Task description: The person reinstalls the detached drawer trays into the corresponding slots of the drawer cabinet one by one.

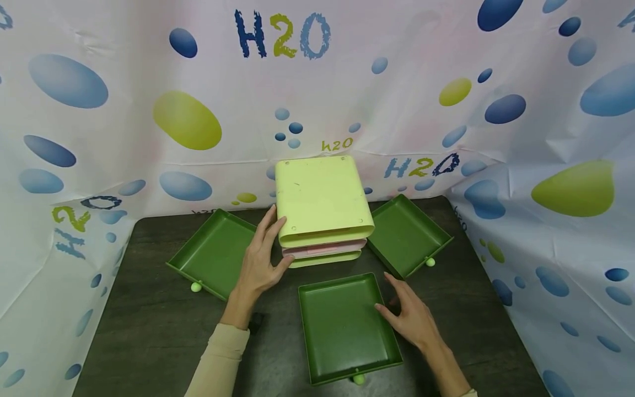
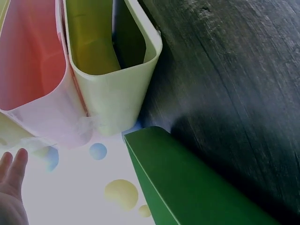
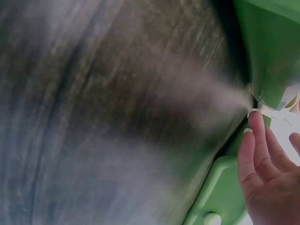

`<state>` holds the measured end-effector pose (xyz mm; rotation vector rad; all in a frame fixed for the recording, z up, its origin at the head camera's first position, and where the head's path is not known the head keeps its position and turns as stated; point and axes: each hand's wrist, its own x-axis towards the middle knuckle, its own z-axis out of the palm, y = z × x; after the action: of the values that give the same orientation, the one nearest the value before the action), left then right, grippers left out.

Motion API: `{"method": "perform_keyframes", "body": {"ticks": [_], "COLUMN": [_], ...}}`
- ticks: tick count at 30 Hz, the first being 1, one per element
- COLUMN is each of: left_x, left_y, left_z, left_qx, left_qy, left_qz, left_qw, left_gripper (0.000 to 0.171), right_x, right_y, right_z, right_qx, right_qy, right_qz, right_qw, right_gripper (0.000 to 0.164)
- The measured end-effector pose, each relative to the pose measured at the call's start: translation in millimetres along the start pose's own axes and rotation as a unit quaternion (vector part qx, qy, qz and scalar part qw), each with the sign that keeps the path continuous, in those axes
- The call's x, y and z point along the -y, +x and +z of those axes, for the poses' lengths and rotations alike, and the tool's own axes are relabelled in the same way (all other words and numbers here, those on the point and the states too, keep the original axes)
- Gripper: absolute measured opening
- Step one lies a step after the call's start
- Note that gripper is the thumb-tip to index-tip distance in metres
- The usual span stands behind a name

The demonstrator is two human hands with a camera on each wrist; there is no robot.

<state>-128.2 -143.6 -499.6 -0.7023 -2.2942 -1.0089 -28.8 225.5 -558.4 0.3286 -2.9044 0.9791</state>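
Observation:
A drawer case of stacked hollow shells stands at the back middle, with a pale yellow top shell and a pink shell under it. Below the pink one, the lowest yellow shell has an open front that looks hollow. My left hand is at the case's left side, fingers extended along it and thumb near its front corner. In front of the case lies a green drawer with a round knob facing me. My right hand is at that drawer's right edge, fingers spread and loosely bent, gripping nothing.
A second green drawer lies angled left of the case, and a third green drawer lies angled on the right. All rest on the dark wooden table. A patterned white curtain hangs behind and along both sides.

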Motion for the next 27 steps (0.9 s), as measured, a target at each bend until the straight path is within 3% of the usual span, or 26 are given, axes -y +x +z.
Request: {"method": "perform_keyframes", "body": {"ticks": [8,14,20,27], "left_x": [1.0,-0.6,-2.6,-0.6], "left_y": [1.3,4.5,6.9,7.4], "left_z": [0.5,0.8,3.4,5.1], "left_qx": [0.01,0.013,0.018,0.015], "left_qy": [0.008,0.019,-0.003,-0.027], "left_qz": [-0.011,-0.014,-0.03,-0.03], "left_qw": [0.9999,0.9996,0.9994,0.9991], "left_gripper": [0.081,0.082,0.084,0.084], "right_x": [0.2,1.6,4.4,3.7], "right_y": [-1.6,-5.2,-9.0,-10.1], "right_z": [4.0,8.5,13.9,15.9], "right_qx": [0.01,0.033,0.058,0.074], "right_qy": [0.023,0.045,0.081,0.104], "right_qz": [0.001,0.024,0.065,0.082], "right_qw": [1.0,0.998,0.993,0.988], "right_gripper": [0.078,0.078,0.078,0.081]}}
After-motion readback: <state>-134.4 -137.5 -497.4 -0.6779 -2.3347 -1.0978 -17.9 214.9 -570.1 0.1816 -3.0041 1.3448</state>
